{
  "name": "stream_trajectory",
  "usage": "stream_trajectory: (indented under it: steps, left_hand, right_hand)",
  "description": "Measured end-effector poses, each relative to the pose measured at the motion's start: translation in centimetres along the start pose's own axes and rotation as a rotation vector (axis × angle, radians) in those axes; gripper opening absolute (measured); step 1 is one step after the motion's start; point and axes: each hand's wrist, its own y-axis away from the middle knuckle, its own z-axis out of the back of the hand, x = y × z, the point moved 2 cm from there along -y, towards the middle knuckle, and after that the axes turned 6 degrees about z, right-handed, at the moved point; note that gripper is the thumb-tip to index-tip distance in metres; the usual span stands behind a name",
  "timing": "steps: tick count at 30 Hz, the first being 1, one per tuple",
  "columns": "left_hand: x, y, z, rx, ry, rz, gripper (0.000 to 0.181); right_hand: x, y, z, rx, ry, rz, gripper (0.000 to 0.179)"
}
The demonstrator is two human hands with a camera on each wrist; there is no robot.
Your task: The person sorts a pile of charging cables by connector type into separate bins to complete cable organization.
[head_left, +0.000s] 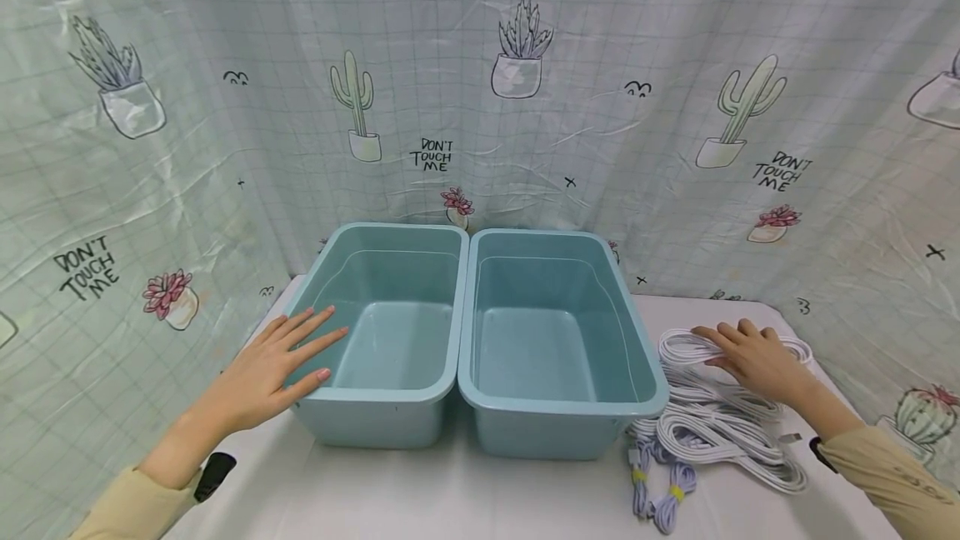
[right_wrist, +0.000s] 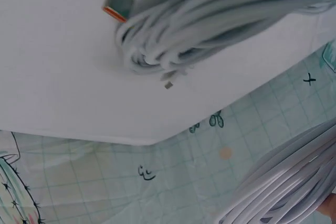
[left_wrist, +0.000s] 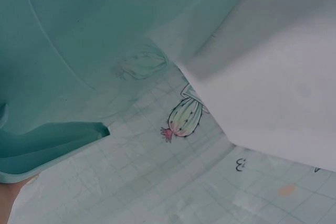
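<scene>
My left hand [head_left: 273, 369] spreads its fingers over the near left side of the left light-blue plastic bin [head_left: 375, 396], holding nothing. In the left wrist view only a bit of that hand [left_wrist: 9, 198] shows, behind the bin rim [left_wrist: 52, 163]. On the right, my right hand [head_left: 757, 361] grips a coiled white cable [head_left: 681, 347] above a pile of other coils. In the right wrist view this held cable [right_wrist: 289, 182] fills the lower right corner, a fingertip showing behind it. Beneath lie several bundled white cables [head_left: 731, 440] and pale purple cables [head_left: 665, 513] with yellow ties.
A second light-blue bin [head_left: 562, 408] stands between the left bin and the cables; both bins have bare floors. A metal cable plug [head_left: 790, 437] pokes out at the pile's right. The white table [head_left: 420, 494] is backed by a cactus-print curtain [head_left: 465, 40].
</scene>
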Motion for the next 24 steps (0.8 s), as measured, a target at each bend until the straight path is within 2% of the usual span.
stream_trajectory:
  steps: [11, 20, 24]
  left_hand:
    - [0.0, 0.0, 0.0, -0.006, -0.013, -0.014, 0.053]
    - [0.0, -0.1, 0.1, 0.039, 0.004, 0.017, 0.055]
    - [-0.1, 0.0, 0.3, 0.061, 0.011, 0.017, 0.055]
  right_hand:
    - [-1.1, -1.3, 1.9, -0.051, 0.007, 0.008, 0.042]
    - [-1.4, -3.5, 3.6, -0.098, 0.013, 0.054, 0.042]
    - [-1.3, -4.8, 4.4, -0.136, 0.029, 0.086, 0.050]
